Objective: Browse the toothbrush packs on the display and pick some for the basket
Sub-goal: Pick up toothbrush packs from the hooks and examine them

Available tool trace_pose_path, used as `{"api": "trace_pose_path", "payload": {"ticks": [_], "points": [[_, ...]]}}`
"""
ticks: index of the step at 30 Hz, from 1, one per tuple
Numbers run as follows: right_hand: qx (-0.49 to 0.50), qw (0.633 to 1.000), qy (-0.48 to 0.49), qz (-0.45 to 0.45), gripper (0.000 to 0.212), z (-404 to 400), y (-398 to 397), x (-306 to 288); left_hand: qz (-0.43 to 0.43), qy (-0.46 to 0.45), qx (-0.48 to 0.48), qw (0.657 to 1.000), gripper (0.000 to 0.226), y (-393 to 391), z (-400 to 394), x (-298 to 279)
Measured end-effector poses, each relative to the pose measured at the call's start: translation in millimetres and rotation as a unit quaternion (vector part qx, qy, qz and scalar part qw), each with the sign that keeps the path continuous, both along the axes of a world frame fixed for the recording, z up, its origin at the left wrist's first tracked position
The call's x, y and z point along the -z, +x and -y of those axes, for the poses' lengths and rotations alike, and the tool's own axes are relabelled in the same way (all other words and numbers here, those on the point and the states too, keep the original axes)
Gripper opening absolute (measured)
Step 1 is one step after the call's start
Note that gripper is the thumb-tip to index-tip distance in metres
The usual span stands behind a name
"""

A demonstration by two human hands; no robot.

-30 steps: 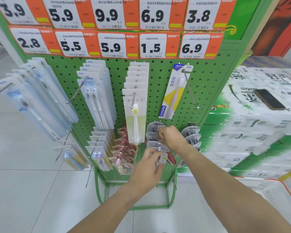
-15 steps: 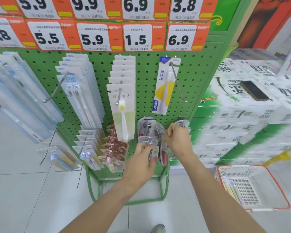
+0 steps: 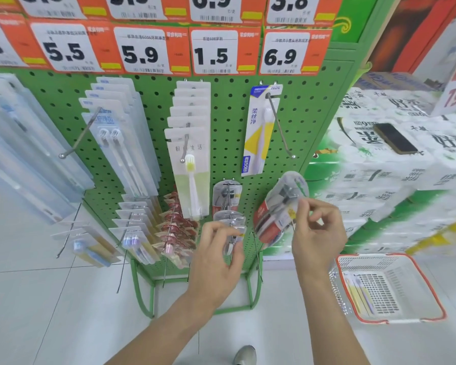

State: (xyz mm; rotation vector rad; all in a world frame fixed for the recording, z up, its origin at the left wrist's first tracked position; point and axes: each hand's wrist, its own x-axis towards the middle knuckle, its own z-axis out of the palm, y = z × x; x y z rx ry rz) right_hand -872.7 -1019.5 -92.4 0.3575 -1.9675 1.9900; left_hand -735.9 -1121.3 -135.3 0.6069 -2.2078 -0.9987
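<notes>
**Head view: right hand holding a clear toothbrush pack off the pegboard**

Head camera is looking down on a green pegboard display stand [image 3: 153, 106] that is filling most of the frame, with orange and white price tags [image 3: 216, 51] running along its top, well above both sets of fingers. Stacked white and green tissue packs [image 3: 395, 180] are rising beyond the right hand, with a dark phone [image 3: 395, 138] lying on top of them. A white basket with a red rim [image 3: 432, 285] is sitting on the pale tiled floor below and to the right of the right hand's fingers; a few slim toothbrush packs [image 3: 358, 291] are lying along its left side.

Rows of flat toothbrush packs are hanging above and to the left of the left hand's fingers, among them a pack with a yellow-bristled brush [image 3: 191, 177] just above them and a yellow and blue pack [image 3: 258, 133] up between the two hands.

The right hand [image 3: 319, 233] is pinching a clear, round-topped toothbrush pack with a red label [image 3: 277, 212] between thumb and curled fingers, at the pack's right edge, tilted and clear of the board. The left hand [image 3: 216, 256] is curling its fingers [image 3: 221, 227] round the lowest of the matching clear packs [image 3: 232, 227] hanging on a hook, just left of the held pack. A grey shoe tip [image 3: 245, 355] is showing at the bottom edge, below both hands.
</notes>
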Motion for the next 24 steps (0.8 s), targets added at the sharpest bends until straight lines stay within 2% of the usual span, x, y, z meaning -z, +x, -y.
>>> {"api": "trace_pose_path", "payload": {"ticks": [2, 5, 10, 12, 14, 18, 21, 24], "points": [[0.0, 0.999, -0.033, 0.003, 0.042, -11, 7, -5, -0.028, 0.01, 0.004, 1.0, 0.013, 2, -3, -9], [-0.025, 0.995, -0.063, 0.067, 0.04, -30, 13, -10, -0.038, 0.017, 0.011, 0.999, 0.021, 0, -7, -22], [-0.092, 0.977, -0.096, 0.166, 0.04, -65, 21, -18, 0.023, 0.052, 0.087, 0.995, 0.038, -2, -19, -40], [-0.129, 0.965, -0.101, 0.205, 0.041, -69, 26, -20, 0.053, 0.142, 0.141, 0.978, 0.04, -2, -25, -45], [-0.147, 0.952, -0.101, 0.25, 0.041, -69, 32, -15, 0.051, 0.272, 0.174, 0.945, 0.036, -4, -29, -49], [-0.167, 0.916, -0.104, 0.348, 0.033, -69, 39, 1, 0.062, 0.37, 0.121, 0.919, 0.031, -1, -30, -42], [-0.206, 0.903, -0.051, 0.374, 0.024, -72, 49, 6, 0.054, 0.388, 0.09, 0.916, 0.03, 9, -30, -40], [-0.288, 0.883, -0.001, 0.37, 0.032, -73, 58, 7, 0.041, 0.371, 0.074, 0.925, 0.031, 16, -27, -39]]}}
